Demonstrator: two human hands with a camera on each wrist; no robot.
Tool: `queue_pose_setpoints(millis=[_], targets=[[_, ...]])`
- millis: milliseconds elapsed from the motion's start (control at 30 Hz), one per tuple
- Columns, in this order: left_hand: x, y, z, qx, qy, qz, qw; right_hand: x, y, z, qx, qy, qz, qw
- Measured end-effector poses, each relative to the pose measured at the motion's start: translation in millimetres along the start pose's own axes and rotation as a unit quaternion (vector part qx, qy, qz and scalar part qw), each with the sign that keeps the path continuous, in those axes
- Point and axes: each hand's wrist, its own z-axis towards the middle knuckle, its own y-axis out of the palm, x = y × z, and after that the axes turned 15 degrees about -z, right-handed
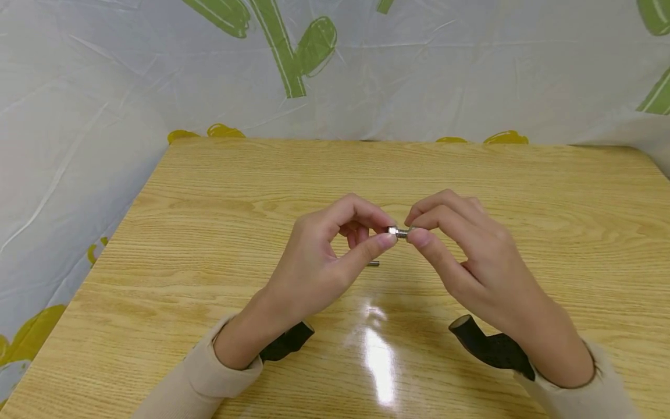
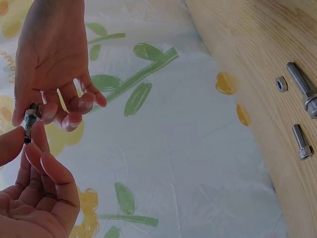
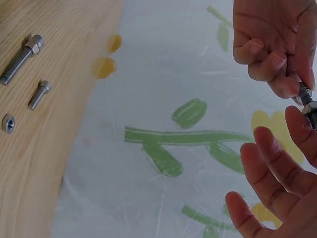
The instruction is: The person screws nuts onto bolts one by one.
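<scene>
Between my hands, lying crosswise above the table, is a small metal bolt [image 1: 402, 233] with its thread showing at the middle. The thumb and forefinger of my left hand [image 1: 316, 253] pinch its shiny left end. At the other end, my right hand [image 1: 484, 256] pinches with thumb and forefinger. A hex nut [image 2: 32, 114] sits round the bolt close to the right fingertips, seen also in the right wrist view. The other right fingers [image 3: 267, 201] stay spread and loosely bent. In the head view, the right fingertips partly cover that end.
On the wooden table [image 1: 251, 180] lie a larger bolt with a nut near its head [image 3: 22, 59], a smaller socket-head screw [image 3: 39, 94] and a loose nut [image 3: 8, 123]. A patterned sheet [image 1: 398, 75] hangs behind. Black mounts [image 1: 492, 343] are strapped at both wrists.
</scene>
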Motion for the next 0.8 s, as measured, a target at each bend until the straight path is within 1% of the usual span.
queue_pose_setpoints(millis=[133,233,333,467,567,800], targets=[[0.0,-0.2,0.0,0.001,-0.002,-0.001,1.0000,-0.4,-1.9,0.1,-0.007,0.009,-0.002,0.9999],[-0.1,-0.5,0.1,0.001,-0.004,0.000,1.0000,-1.7,-4.1,1.6,-0.009,0.007,0.000,0.9999],[-0.1,-1.0,0.4,0.003,-0.003,0.001,1.0000,-3.6,-5.0,3.7,0.001,-0.008,0.003,1.0000],[-0.5,-1.8,0.9,0.004,0.001,0.003,1.0000,-5.0,-4.1,6.3,0.026,-0.033,0.013,0.9990],[-0.9,-2.0,1.0,0.004,0.002,0.003,1.0000,-4.8,-3.8,7.3,0.038,-0.045,0.016,0.9981],[-0.5,-2.3,0.7,0.004,0.001,0.005,1.0000,-4.6,-4.2,8.7,0.036,-0.048,0.017,0.9980]])
